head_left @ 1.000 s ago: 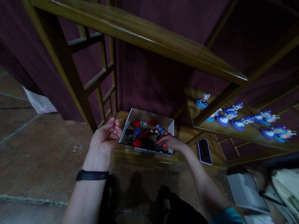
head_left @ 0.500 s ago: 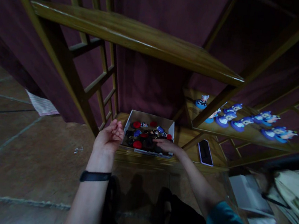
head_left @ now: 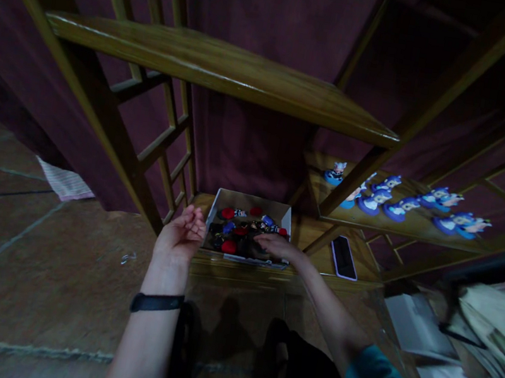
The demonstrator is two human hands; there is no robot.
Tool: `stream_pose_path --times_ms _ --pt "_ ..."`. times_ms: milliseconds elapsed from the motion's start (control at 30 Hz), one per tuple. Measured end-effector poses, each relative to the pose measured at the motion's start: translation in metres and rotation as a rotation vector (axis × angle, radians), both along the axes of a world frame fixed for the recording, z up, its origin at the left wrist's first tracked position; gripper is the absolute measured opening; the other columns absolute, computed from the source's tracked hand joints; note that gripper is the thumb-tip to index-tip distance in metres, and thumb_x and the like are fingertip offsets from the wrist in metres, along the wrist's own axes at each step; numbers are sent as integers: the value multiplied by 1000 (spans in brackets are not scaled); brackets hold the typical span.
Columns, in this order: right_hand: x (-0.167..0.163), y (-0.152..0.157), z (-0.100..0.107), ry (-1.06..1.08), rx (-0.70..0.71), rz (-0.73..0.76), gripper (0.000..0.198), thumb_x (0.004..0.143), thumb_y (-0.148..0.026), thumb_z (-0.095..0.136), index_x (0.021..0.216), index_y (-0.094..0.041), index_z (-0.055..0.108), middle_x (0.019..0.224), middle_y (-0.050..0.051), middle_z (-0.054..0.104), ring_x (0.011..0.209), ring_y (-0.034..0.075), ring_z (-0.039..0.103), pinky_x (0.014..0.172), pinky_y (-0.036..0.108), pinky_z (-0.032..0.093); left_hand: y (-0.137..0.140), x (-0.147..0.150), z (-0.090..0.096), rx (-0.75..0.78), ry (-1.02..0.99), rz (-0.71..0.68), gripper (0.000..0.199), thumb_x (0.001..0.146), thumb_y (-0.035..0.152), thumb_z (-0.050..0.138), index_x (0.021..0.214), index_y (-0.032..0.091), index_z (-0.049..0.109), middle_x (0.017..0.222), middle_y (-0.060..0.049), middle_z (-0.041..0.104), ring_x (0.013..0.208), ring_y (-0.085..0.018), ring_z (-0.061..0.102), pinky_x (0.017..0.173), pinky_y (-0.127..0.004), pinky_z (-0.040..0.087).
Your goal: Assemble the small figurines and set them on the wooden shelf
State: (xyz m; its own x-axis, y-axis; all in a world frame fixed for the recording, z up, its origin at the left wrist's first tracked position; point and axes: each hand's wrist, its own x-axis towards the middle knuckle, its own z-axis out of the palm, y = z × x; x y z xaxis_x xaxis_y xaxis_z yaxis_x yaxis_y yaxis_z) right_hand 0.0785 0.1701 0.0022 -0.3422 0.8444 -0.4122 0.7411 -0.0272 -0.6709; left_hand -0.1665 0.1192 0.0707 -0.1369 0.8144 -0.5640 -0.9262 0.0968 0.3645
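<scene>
On the low wooden ledge stands a white cardboard box (head_left: 253, 202), holding a jumble of small figurines with red, blue and dark parts. My right hand (head_left: 275, 245) reaches into it from the right, fingers stretched out over the dark pieces. Whether its fingertips touch any piece, I cannot tell. One red round base (head_left: 228, 246) shows near the box's front wall. At the box's left side, my left hand (head_left: 183, 229) is held palm up with its fingers loosely curled and nothing in it. A dark band (head_left: 156, 303) circles the left wrist.
Several blue-purple figurines (head_left: 396, 206) stand on a raised wooden shelf (head_left: 375, 220) at the right. A phone (head_left: 344, 257) lies on the ledge. A wooden crossbar (head_left: 223, 72) spans above the box. A pale bag (head_left: 494, 326) and white boxes (head_left: 418, 324) are on the floor at right.
My right hand has lifted slightly from the dark pieces in the box. The left hand keeps its palm-up pose. The whole view has shifted a little.
</scene>
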Motion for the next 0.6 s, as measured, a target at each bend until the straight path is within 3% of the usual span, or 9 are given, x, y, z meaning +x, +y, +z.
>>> stream_pose_path --times_ms 67,200,400,600 --pt "6 12 7 20 58 -148 36 86 -22 40 118 -20 57 114 3 64 102 16 59 87 28 46 0 -1 -1 2 4 2 22 82 0 40 81 14 58 72 -4 62 58 -8 60 50 -17 47" --pt "17 35 18 -62 230 -308 36 85 -21 40 116 -20 57 116 2 62 106 17 57 88 25 44 0 -1 -1 7 14 8 21 82 1 41 80 13 57 71 -4 61 58 -8 60 51 -16 48" --pt "16 44 15 -297 207 -195 29 84 -31 45 104 -22 64 104 3 67 100 17 59 79 19 43 0 0 1 2 14 3 23 82 0 38 81 14 56 69 -3 61 57 -8 60 49 -16 48" --pt "6 48 14 -339 166 -133 32 84 -36 46 98 -16 66 95 10 69 88 22 63 71 24 45 1 -2 1 -8 -2 5 23 82 0 39 82 14 57 70 -4 62 57 -8 60 50 -16 48"
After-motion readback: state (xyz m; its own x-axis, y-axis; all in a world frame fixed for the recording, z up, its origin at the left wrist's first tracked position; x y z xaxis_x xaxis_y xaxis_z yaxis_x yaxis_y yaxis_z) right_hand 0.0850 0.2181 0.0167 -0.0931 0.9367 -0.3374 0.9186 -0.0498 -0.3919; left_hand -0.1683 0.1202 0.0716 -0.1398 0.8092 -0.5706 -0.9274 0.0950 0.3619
